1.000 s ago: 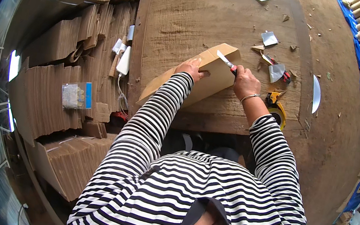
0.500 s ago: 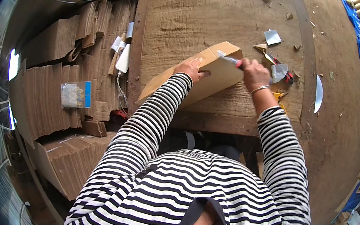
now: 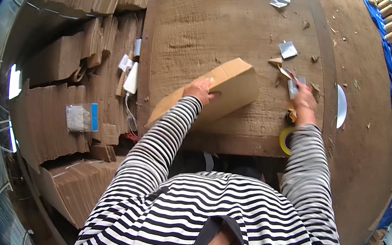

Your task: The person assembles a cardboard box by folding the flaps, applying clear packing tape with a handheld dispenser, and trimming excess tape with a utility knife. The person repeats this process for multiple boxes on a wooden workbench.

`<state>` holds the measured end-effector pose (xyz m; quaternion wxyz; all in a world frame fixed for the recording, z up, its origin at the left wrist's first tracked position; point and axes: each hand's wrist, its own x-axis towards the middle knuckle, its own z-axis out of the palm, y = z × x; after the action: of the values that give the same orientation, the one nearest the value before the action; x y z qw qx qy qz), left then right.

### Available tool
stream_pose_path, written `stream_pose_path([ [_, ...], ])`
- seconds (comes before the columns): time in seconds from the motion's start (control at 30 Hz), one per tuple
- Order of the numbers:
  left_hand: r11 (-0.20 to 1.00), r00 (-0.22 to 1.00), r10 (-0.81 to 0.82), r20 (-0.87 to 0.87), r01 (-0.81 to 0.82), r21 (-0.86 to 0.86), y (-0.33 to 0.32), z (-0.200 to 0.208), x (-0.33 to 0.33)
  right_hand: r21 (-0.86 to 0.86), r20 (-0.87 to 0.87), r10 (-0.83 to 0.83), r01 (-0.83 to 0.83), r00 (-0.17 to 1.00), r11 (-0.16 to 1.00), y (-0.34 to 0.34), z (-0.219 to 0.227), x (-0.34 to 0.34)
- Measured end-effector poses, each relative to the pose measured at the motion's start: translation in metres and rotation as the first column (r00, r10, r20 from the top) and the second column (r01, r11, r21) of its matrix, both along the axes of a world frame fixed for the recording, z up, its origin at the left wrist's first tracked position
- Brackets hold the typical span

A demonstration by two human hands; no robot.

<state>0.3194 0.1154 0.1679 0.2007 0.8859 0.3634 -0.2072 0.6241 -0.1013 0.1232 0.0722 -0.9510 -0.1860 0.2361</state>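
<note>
My left hand [image 3: 198,91] is closed on the upper edge of a brown cardboard box [image 3: 238,85], which stands tilted on the wooden table. Its thumb presses one face while the fingers lie over the narrow side. Out to the right, my right hand [image 3: 305,105] is low over the tabletop, blurred, with curled fingers. Red shows at its fingertips, beside a slim red-and-dark tool [image 3: 291,75] with a pale pointed end; what exactly the fingers hold is unclear. A clear plastic piece [image 3: 293,90] lies partly under that hand. Near my right wrist sits a yellow tape roll [image 3: 284,140].
Tall stacks of flat cardboard [image 3: 52,114] crowd the left side, with a white power strip [image 3: 132,78] and cord at the table's edge. Silvery scraps [image 3: 288,49] and small cardboard bits lie on the table [image 3: 197,24]. A curved white strip [image 3: 340,106] lies farther right.
My right hand has moved right and down, away from the box, taking the red-handled knife-like tool off its top corner. The left hand keeps hold of the box. The tape roll has come into view.
</note>
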Motion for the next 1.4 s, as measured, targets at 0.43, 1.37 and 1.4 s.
stream_pose_path([
  [0.43,0.958,0.928,-0.253,0.273,0.201,0.204,-0.013,0.03,0.093,-0.096,0.068,-0.008,0.014,0.998,0.995,-0.033,0.033,0.009],
  [1.37,0.669,0.649,-0.739,0.179,0.739,0.082,-0.056,0.032,0.113,0.342,0.235,0.134,-0.211,0.963,0.916,-0.127,-0.007,-0.036],
  [1.4,0.676,0.628,-0.721,0.291,0.729,0.102,-0.051,0.052,0.106,0.421,0.239,0.092,-0.189,0.967,0.887,-0.126,-0.005,-0.038],
])
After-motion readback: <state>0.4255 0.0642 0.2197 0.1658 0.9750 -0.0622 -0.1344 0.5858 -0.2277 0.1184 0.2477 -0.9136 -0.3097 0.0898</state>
